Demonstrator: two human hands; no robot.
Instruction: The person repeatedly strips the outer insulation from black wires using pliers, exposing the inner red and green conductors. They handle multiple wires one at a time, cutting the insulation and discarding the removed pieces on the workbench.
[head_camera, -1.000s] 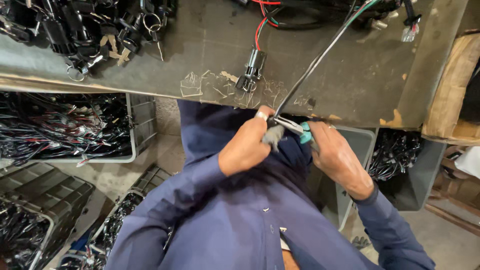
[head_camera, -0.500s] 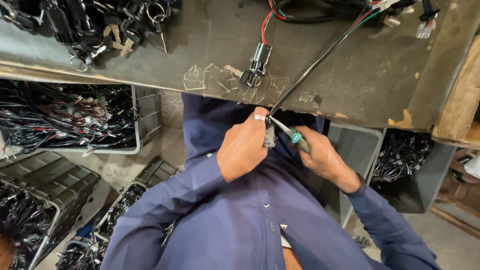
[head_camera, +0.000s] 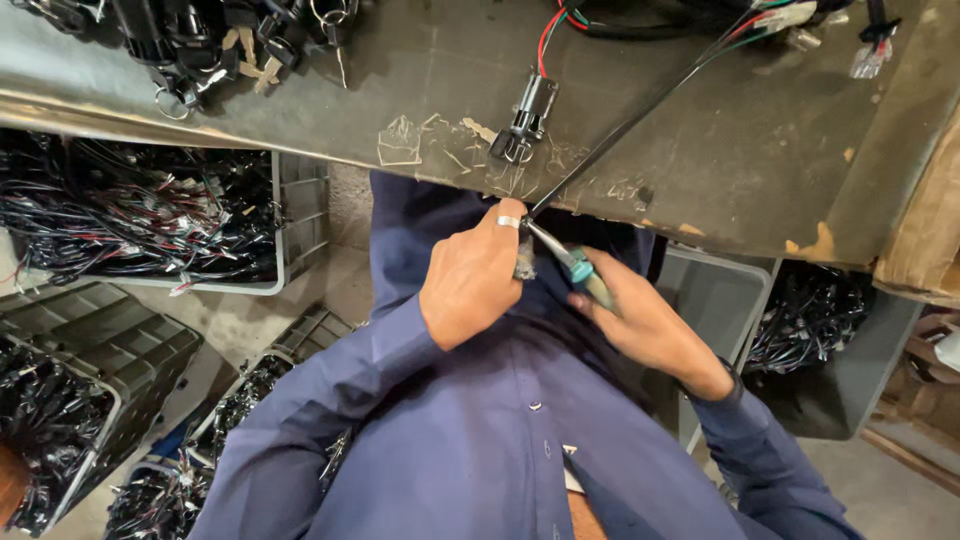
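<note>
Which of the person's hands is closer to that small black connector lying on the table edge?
Left. The left hand, wearing a ring, sits just below the black connector. The right hand, holding a teal-handled tool, is lower and off to the side.

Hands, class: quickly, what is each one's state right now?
Left hand: closed on the cable end.
Right hand: closed on a teal-handled tool.

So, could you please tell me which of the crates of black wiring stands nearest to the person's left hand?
The white-rimmed crate left of the left hand, just under the workbench edge; the dark crates sit lower left, and the grey bin is on the far right.
</note>
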